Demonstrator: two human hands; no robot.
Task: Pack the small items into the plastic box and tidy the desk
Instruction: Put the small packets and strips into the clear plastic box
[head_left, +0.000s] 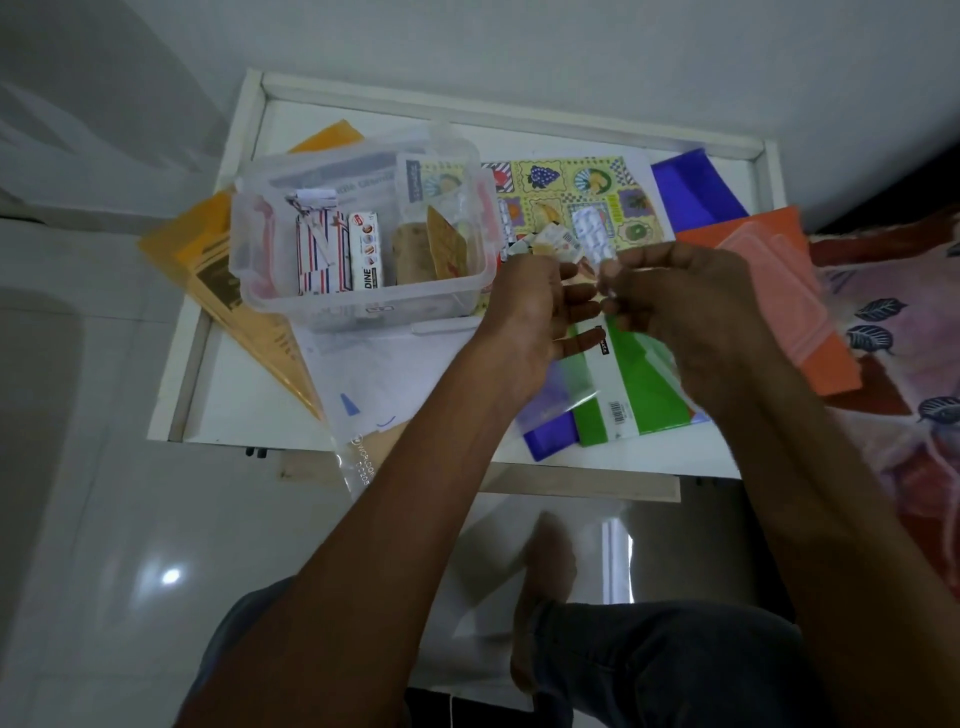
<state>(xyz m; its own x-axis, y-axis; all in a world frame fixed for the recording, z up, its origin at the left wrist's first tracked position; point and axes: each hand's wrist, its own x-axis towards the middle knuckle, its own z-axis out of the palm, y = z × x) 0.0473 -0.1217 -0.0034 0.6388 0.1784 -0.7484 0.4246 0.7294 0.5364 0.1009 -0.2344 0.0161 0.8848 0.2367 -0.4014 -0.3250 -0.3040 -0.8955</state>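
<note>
White desk (260, 405) by a white wall carries folders and the open clear plastic box (363, 234) at its left, long axis running left-right, cartons standing inside. Just right of the box, left hand (530, 312) and right hand (691, 306) meet, fingers curled, pinching small packets (558, 243) between them

Home room: small white desk (218, 395), tiled floor (104, 545), floral bedspread (893, 364).
</note>
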